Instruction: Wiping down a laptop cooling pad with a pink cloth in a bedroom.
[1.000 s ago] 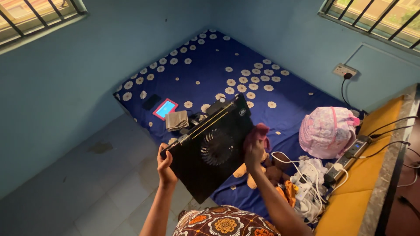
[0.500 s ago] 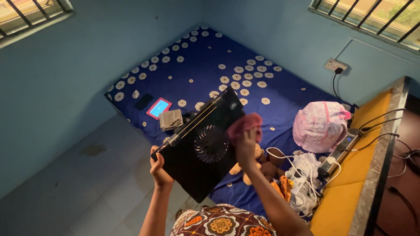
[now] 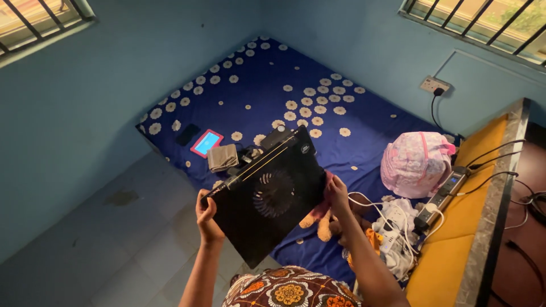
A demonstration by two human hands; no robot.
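Observation:
I hold up a black laptop cooling pad point(image 3: 267, 199) with a round fan grille, tilted over the edge of a blue flowered mattress point(image 3: 296, 68). My left hand point(image 3: 206, 219) grips its lower left corner. At the pad's right edge, my right hand point(image 3: 337, 192) is closed on a pink cloth point(image 3: 327, 181). Only a sliver of the cloth shows beside the fingers. A black device sits behind the pad's top edge, mostly hidden.
A red-cased tablet point(image 3: 206, 141), a folded grey cloth point(image 3: 222, 156) and a dark phone point(image 3: 187, 133) lie on the mattress. A pink backpack point(image 3: 416, 162), a teddy bear point(image 3: 321, 219), a power strip point(image 3: 441, 196) with cables and a yellow ledge point(image 3: 472, 210) are at right. Grey floor tiles point(image 3: 114, 250) lie at left.
My right hand with the pink cloth slid from the pad's upper face down to its right edge, where the cloth is now mostly hidden. My left hand kept its grip.

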